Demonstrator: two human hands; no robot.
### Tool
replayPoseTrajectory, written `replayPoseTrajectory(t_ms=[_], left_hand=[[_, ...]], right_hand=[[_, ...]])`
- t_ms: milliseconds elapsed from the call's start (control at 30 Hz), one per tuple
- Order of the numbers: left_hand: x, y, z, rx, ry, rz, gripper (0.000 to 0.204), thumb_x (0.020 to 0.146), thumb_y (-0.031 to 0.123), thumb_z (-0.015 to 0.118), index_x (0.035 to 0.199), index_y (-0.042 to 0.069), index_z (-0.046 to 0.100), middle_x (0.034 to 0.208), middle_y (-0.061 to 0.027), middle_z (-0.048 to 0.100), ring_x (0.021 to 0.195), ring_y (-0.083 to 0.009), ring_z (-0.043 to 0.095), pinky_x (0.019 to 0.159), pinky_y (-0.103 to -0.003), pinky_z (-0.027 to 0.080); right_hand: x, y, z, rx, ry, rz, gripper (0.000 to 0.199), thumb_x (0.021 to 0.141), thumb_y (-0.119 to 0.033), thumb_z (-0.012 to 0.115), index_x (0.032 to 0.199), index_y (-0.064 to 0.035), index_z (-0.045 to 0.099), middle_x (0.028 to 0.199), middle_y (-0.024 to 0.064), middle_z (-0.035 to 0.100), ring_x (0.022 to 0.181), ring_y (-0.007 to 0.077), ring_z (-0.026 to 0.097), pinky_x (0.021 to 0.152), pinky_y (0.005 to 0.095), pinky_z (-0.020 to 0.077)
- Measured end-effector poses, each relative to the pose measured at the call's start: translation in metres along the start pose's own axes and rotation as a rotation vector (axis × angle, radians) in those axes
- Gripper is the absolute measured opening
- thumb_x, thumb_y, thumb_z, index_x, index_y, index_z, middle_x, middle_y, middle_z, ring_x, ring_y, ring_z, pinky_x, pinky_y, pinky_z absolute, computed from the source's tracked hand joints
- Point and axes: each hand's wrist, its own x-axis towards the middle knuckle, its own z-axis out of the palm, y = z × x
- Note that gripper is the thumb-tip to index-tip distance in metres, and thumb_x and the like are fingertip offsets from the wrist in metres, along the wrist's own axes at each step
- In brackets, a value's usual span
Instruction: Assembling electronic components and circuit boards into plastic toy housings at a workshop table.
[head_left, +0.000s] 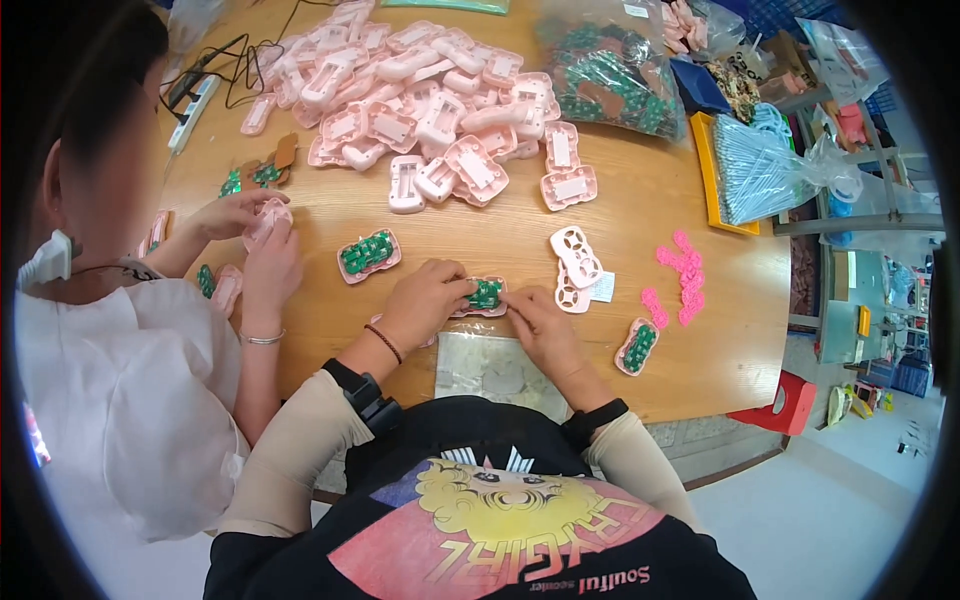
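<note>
Around a green board (pixel 486 294), left hand (pixel 426 298) faces right hand (pixel 548 328), fingers (pixel 520 303) curled.

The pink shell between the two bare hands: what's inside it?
A green circuit board sits in the pink shell. Whatever lies beneath the board is covered, and the left hand hides part of the shell's left end.

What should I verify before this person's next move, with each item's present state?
1. Left hand at the left end of the shell: ok.
2. Right hand at its right end: ok.
3. Green board facing up: ok.
4. Board fully seated: cannot tell; fingers hide part of it.
5. Pale frames off the shell: ok, lying beyond the right hand.
6. Co-worker's hands out of the way: ok, apart, holding another pink piece.
</note>
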Motion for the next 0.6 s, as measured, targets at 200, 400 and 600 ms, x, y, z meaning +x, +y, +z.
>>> replayPoseTrajectory(t_ms=[200,400,600], left_hand=[[0.000,0.005,-0.002,0.006,-0.045,-0.009,0.024,0.069,0.008,0.067,0.093,0.005,0.065,0.097,-0.0073,0.059,0.092,-0.0242,0.057,0.078,-0.032,0.048],[-0.002,-0.002,-0.001,-0.092,-0.037,0.059,0.021,0.075,0.012,0.064,0.095,0.007,0.062,0.094,-0.0075,0.056,0.085,-0.0268,0.058,0.074,-0.034,0.049],[-0.008,-0.002,0.001,-0.089,-0.003,0.072,0.021,0.077,0.013,0.063,0.097,0.006,0.061,0.096,-0.0089,0.056,0.087,-0.0269,0.058,0.075,-0.034,0.049]], right_hand=[[-0.006,-0.009,0.011,-0.178,0.006,-0.091,0.025,0.078,-0.001,0.059,0.103,-0.0021,0.062,0.085,0.0124,0.054,0.074,0.0276,0.056,0.063,0.0345,0.0465],[-0.003,-0.005,0.014,-0.197,0.024,-0.113,0.025,0.078,-0.005,0.060,0.103,-0.0023,0.060,0.085,0.0132,0.054,0.076,0.0280,0.056,0.064,0.0358,0.0468],[0.005,-0.002,0.010,0.001,0.030,0.107,0.035,0.076,-0.009,0.065,0.110,-0.0075,0.057,0.081,0.0103,0.056,0.073,0.0278,0.058,0.063,0.0355,0.0474]])
